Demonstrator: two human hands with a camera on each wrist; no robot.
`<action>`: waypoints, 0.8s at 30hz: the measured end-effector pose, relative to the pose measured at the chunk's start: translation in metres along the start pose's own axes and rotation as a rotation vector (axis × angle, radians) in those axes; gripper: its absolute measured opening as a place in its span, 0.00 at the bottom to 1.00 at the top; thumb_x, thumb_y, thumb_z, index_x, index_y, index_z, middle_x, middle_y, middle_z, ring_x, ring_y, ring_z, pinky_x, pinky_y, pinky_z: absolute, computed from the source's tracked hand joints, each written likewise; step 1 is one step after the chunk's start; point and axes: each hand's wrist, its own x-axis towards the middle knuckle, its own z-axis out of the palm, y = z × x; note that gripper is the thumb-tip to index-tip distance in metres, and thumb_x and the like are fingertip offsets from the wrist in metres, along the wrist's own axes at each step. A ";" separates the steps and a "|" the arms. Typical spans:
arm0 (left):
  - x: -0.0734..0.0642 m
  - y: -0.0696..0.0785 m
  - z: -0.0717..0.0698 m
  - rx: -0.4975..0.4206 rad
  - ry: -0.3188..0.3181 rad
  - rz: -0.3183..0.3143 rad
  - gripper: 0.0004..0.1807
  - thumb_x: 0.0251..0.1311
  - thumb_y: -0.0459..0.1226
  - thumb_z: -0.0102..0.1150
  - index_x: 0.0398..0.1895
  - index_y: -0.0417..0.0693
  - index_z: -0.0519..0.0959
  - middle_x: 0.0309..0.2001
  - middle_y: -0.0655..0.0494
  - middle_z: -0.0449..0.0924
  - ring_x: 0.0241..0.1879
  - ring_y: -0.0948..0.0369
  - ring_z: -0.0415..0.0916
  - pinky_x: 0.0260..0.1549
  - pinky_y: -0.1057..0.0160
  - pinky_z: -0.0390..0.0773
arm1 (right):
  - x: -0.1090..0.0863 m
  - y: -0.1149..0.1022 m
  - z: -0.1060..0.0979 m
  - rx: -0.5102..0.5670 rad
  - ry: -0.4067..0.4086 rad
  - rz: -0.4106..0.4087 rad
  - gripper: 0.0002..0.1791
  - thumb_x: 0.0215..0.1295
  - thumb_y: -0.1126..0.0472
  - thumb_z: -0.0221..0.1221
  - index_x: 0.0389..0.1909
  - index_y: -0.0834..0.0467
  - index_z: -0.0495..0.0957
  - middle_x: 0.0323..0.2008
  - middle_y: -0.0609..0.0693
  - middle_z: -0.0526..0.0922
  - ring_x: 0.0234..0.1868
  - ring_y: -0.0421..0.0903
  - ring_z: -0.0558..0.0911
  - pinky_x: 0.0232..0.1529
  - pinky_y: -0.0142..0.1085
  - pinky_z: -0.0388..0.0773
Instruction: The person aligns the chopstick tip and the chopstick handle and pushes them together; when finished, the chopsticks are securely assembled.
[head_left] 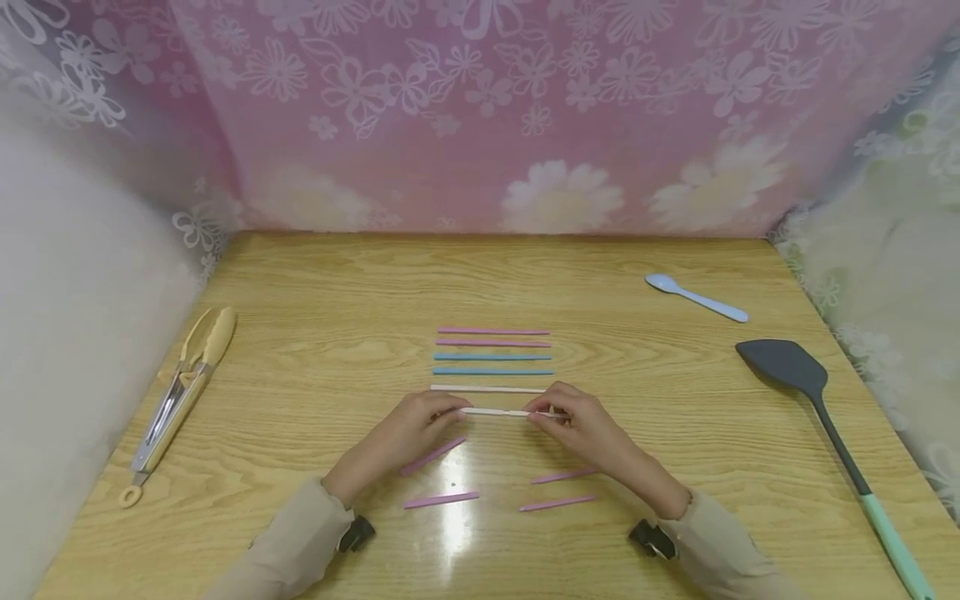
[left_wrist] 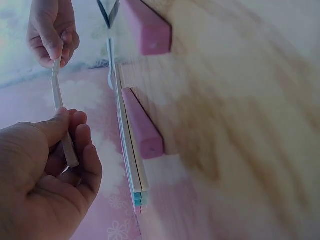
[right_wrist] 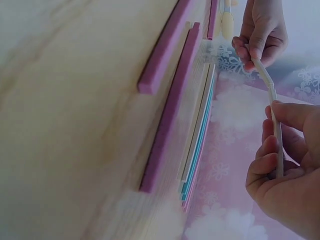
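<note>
My left hand [head_left: 425,425] and my right hand [head_left: 577,423] each pinch one end of a thin white stick [head_left: 487,411], thumb against fingers. It hangs above the table, with a kink near its middle that shows as a bend in both wrist views. Just behind it lies another white stick [head_left: 487,389]. Farther back, two blue sticks [head_left: 492,372] and two pink sticks [head_left: 493,343] lie in parallel rows. Several shorter pink pieces [head_left: 442,500] rest on the table beneath and in front of my hands, in a left and a right group.
Tongs [head_left: 176,400] with cream tips lie at the table's left side. Toward the right back is a light blue spoon [head_left: 697,298]. A dark spatula [head_left: 787,367] with a mint handle lies along the right edge. Floral cloth [head_left: 487,125] hangs behind the wooden table [head_left: 315,292].
</note>
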 end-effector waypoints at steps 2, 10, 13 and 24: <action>0.000 0.000 0.000 -0.006 0.002 0.002 0.13 0.67 0.35 0.53 0.49 0.40 0.81 0.48 0.49 0.83 0.50 0.54 0.78 0.50 0.58 0.78 | 0.000 0.000 0.000 -0.003 0.000 0.003 0.04 0.59 0.68 0.63 0.35 0.60 0.82 0.30 0.44 0.78 0.28 0.34 0.69 0.27 0.27 0.72; 0.000 -0.001 0.001 -0.007 0.019 0.053 0.13 0.67 0.34 0.52 0.49 0.39 0.80 0.47 0.48 0.83 0.48 0.54 0.79 0.48 0.59 0.79 | 0.000 -0.002 0.000 -0.013 0.005 0.013 0.04 0.59 0.68 0.63 0.35 0.61 0.82 0.30 0.44 0.78 0.29 0.34 0.70 0.27 0.27 0.73; -0.001 0.000 0.000 -0.002 0.033 0.072 0.12 0.67 0.33 0.53 0.49 0.38 0.81 0.46 0.47 0.83 0.48 0.54 0.80 0.48 0.59 0.79 | 0.000 -0.003 0.001 -0.012 0.011 0.008 0.04 0.59 0.69 0.63 0.35 0.62 0.82 0.30 0.45 0.78 0.29 0.33 0.70 0.27 0.27 0.74; -0.002 0.001 -0.001 0.003 0.056 0.094 0.12 0.64 0.32 0.55 0.48 0.36 0.81 0.45 0.46 0.83 0.46 0.52 0.80 0.46 0.61 0.80 | 0.000 -0.006 0.001 -0.005 0.033 -0.014 0.04 0.58 0.70 0.63 0.35 0.64 0.82 0.30 0.45 0.77 0.28 0.33 0.69 0.28 0.27 0.74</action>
